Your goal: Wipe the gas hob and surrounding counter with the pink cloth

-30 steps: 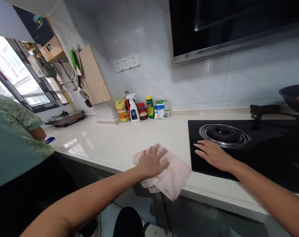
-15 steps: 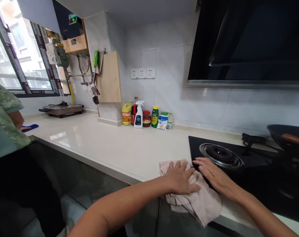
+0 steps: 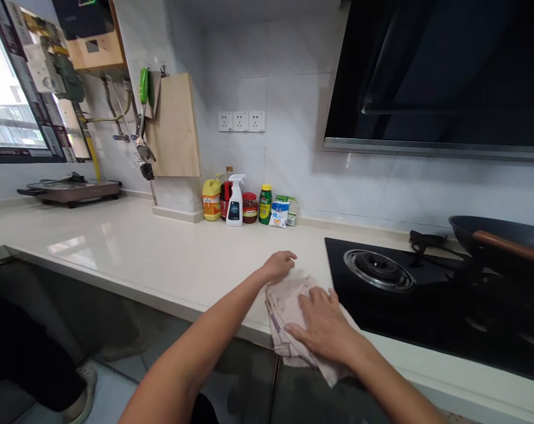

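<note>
A pale pink cloth [image 3: 288,300] lies crumpled on the white countertop [image 3: 161,259], beside the left edge of the black cooktop [image 3: 425,321]. Part of it hangs over the counter's front edge. My right hand [image 3: 326,324] rests flat on the cloth with its fingers spread. Just past the cloth's far left corner is my left hand [image 3: 279,266], low over the counter and holding nothing. Its fingers are loosely bent and point right; whether it touches the surface I cannot tell.
A white spray bottle [image 3: 235,203], a yellow jug [image 3: 211,200], a red-lidded jar [image 3: 249,208] and other packs line the wall. A dark wok [image 3: 505,232] sits on the cooktop's right. An electric pan [image 3: 75,191] stands far left. Another person's leg [image 3: 28,347] shows lower left.
My left hand has come off the cloth and moved left and away. My right hand has moved from the cooktop's edge onto the cloth. The view has shifted right.
</note>
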`<state>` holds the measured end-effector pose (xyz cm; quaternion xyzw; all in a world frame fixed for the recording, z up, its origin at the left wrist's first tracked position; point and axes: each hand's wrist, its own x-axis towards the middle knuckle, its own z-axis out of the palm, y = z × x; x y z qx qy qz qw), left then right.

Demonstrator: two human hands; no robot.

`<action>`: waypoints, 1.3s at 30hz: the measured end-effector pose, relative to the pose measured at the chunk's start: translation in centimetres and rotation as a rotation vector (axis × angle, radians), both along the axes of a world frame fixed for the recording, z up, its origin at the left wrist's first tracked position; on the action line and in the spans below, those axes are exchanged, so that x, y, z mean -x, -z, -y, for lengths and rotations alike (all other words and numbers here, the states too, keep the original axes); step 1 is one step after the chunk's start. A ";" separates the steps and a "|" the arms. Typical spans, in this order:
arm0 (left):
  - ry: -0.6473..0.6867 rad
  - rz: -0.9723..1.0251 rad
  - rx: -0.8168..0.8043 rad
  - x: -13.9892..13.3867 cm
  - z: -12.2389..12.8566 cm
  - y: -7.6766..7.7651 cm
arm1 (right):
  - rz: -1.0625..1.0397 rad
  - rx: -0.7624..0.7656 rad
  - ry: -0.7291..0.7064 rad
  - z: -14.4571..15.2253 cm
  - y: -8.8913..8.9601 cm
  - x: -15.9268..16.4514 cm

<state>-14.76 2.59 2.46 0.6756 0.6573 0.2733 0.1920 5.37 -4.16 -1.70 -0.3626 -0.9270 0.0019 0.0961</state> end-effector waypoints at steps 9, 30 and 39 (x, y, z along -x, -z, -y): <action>0.072 -0.126 0.018 -4.1 -2.5 1.5 | -0.171 0.082 -0.164 0.2 -0.3 -1.2; 0.173 -0.380 -0.072 -4.4 -2.1 3.6 | -0.179 -0.279 0.462 -3.3 3.8 -18.2; 0.151 -0.359 -0.135 -4.6 -2.8 3.9 | -0.050 -0.132 0.089 -3.3 1.0 -6.1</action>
